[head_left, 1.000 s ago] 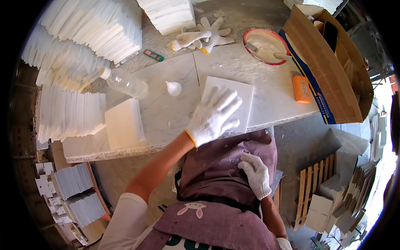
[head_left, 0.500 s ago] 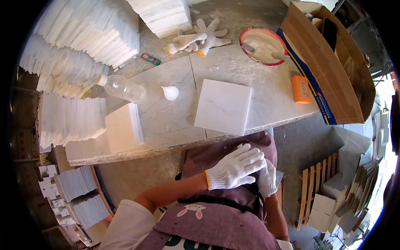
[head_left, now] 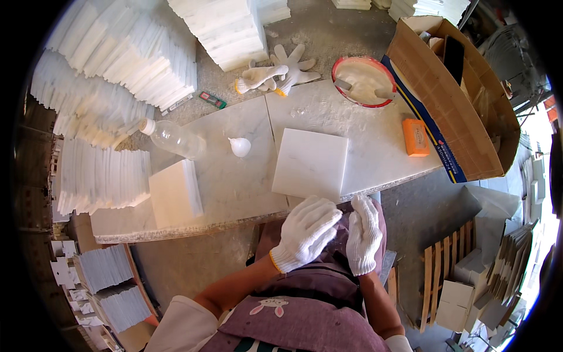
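Both of my hands wear white knitted gloves. My left hand (head_left: 308, 233) hovers just short of the table's near edge, palm turned inward, fingers stretched out and nothing in them. Close by, my right hand (head_left: 363, 234) is raised with its fingers extended, also holding nothing; a gap separates the two. Just beyond them a square white marble tile (head_left: 311, 163) lies flat on the table (head_left: 234, 193). Left of it rests a small white bulb-shaped object (head_left: 239, 146). A clear plastic bottle (head_left: 176, 139) lies on its side by a short stack of white tiles (head_left: 175, 192).
Tall stacks of white tiles (head_left: 135, 53) line the left. Behind are spare white gloves (head_left: 296, 64) and a green-and-dark small tool (head_left: 212, 100). A red-rimmed bowl (head_left: 375, 105) holds whitish paste and two blades. To the right are an orange box (head_left: 416, 138) and a cardboard box (head_left: 469, 117).
My hands, touching each other before, have come apart. Both have moved up toward the table's edge. The view has shifted slightly; the tile still lies on the table.
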Demonstrator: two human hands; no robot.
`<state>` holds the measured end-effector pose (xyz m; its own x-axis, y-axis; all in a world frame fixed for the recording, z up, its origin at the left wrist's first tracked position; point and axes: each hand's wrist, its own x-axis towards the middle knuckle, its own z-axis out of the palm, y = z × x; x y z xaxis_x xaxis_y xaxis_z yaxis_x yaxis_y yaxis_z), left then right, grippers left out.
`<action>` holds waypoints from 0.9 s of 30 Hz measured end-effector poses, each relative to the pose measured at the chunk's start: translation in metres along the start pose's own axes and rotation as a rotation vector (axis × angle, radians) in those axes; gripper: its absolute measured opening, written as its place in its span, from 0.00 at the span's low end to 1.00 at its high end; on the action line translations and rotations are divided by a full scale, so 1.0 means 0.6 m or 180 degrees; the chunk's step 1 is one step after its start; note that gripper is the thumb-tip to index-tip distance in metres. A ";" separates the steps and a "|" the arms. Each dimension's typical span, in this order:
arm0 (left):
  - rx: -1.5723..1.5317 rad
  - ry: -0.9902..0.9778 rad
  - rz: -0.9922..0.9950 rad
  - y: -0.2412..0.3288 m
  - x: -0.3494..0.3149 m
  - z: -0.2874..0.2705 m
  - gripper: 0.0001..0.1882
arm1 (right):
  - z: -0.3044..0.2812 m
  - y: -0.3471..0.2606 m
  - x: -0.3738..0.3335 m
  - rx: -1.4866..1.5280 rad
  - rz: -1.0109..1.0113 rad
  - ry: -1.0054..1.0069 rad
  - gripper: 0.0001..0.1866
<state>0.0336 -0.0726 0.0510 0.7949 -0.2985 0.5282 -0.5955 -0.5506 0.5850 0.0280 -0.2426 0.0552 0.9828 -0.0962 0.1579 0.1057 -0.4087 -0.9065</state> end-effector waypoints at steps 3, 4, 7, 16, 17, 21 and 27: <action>0.0677 -0.0009 -0.0313 -0.031 -0.005 -0.014 0.22 | 0.021 0.009 0.053 -0.1205 -0.1139 -0.0324 0.23; 0.0869 -0.0128 -0.0442 -0.043 -0.014 -0.014 0.21 | 0.034 0.008 0.067 -0.1229 -0.1252 -0.0605 0.28; 0.1023 -0.0104 -0.0093 -0.067 -0.037 -0.018 0.22 | 0.057 0.044 0.109 -0.1520 -0.1691 -0.1700 0.34; 0.1040 0.0065 0.0000 -0.068 -0.058 0.008 0.19 | 0.078 0.084 0.206 -0.2741 -0.1520 -0.1392 0.42; 0.1053 0.0089 0.0009 -0.069 -0.058 0.009 0.19 | 0.082 0.084 0.197 -0.2991 -0.1612 -0.1309 0.42; 0.0960 0.0030 0.0017 -0.071 -0.052 0.003 0.18 | 0.047 0.051 0.140 -0.2440 -0.1433 -0.1642 0.41; 0.0840 0.0001 -0.0062 -0.063 -0.044 -0.008 0.19 | -0.038 -0.012 0.074 -0.1628 -0.0850 -0.1767 0.25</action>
<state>0.0345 -0.0403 0.0182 0.8058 -0.2857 0.5187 -0.5292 -0.7405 0.4143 0.0674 -0.2646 0.0774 0.8802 0.4745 0.0045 0.3977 -0.7325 -0.5525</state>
